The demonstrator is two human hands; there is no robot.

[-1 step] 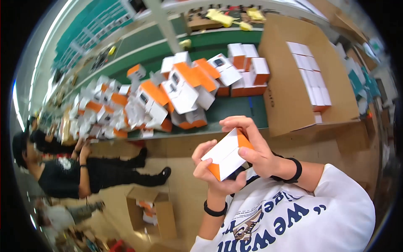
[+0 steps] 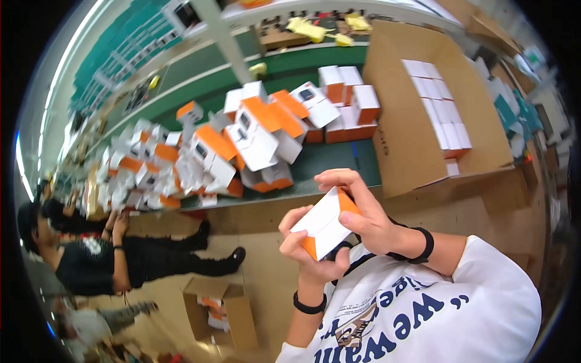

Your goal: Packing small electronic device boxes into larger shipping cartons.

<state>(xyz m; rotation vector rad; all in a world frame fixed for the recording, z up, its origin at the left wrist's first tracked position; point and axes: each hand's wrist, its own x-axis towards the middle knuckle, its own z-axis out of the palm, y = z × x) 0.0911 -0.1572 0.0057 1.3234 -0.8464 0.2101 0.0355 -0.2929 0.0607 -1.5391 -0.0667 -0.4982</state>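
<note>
Between my two hands is a small white-and-orange carton (image 2: 327, 225), tilted, with a seam running across its white face. My left hand (image 2: 310, 249) grips its left end, thumb beneath and fingers over the orange edge. Around the far right end curls my right hand (image 2: 363, 213), its thumb pressing near the orange side. The carton's underside is mostly hidden. Beyond my hands, a heap of similar white-and-orange cartons (image 2: 257, 142) lies on the green workbench (image 2: 336, 158), some with open flaps.
A large open cardboard box (image 2: 396, 115) at the right holds rows of white cartons (image 2: 445, 124). Several cartons (image 2: 352, 124) stand stacked beside it. On the floor sits another open cardboard box (image 2: 242, 317). A person in black (image 2: 91, 263) stands at the bench to the left.
The view has shifted slightly, so the bench and boxes appear a little further left. My hands keep the same hold on the carton.
</note>
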